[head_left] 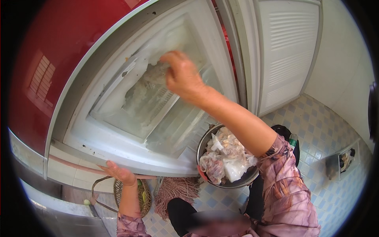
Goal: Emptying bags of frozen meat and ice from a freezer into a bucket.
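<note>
Before me stands a refrigerator with its freezer compartment open and thick frost along its rim and inside. My right hand is raised in front of that compartment, fingers curled close to the ragged frost edge. Motion blurs it, so whether a small thing sits between the fingers is unclear. Beside the refrigerator's lower edge, my left hand is held with its fingers apart and nothing in it. Below my right forearm, a metal basin holds several plastic bags of frozen food, partly hidden by the arm.
A glossy red refrigerator door swings out at left. On the tiled floor are a string mop and a woven basket with green produce. A white louvred door stands at right, with a waste bin near the wall.
</note>
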`<state>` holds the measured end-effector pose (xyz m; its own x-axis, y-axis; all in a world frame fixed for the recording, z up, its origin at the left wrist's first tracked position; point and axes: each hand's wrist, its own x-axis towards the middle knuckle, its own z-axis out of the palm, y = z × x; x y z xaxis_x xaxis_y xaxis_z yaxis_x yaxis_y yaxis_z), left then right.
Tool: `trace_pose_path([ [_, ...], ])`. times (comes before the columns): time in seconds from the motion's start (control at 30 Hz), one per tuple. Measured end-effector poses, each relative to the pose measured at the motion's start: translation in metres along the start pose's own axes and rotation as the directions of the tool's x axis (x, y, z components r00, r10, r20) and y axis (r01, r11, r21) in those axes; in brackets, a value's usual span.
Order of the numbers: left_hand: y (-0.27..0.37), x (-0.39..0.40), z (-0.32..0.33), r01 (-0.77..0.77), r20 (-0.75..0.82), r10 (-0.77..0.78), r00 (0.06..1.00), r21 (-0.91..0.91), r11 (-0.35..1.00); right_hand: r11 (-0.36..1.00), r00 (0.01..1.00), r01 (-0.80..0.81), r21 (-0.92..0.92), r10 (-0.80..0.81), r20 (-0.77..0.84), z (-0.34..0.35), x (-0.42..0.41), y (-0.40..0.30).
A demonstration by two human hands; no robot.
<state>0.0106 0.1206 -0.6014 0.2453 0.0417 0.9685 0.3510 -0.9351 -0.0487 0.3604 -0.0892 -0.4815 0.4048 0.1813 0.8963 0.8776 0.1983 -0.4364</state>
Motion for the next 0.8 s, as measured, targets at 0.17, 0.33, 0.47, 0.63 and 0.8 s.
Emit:
trace_pose_path([
  [0.17,0.0,0.003,0.0,-0.248,-0.025,0.259,0.966,0.211,0.945,0.976,0.982,0.097,-0.193,-0.125,-0.141,-0.018,0.004,0.038],
  [0.33,-0.008,-0.005,-0.008,-0.22,0.013,0.228,0.974,0.328,0.919,0.981,0.994,0.072,-0.182,-0.085,-0.067,-0.007,-0.012,0.038],
  [0.47,0.002,0.003,-0.01,-0.292,0.053,0.292,0.955,0.348,0.891,0.983,0.991,0.129,-0.129,-0.122,0.059,0.011,-0.031,0.041],
  [0.63,0.042,0.021,0.003,0.301,-0.058,-0.4,0.915,-0.564,0.769,0.939,0.977,0.212,-0.272,-0.194,0.091,0.021,-0.019,0.061],
  [0.8,0.001,0.01,-0.019,-0.039,0.012,0.037,0.999,0.23,0.972,0.899,0.972,0.232,-0.372,-0.199,0.126,0.014,-0.013,0.069],
])
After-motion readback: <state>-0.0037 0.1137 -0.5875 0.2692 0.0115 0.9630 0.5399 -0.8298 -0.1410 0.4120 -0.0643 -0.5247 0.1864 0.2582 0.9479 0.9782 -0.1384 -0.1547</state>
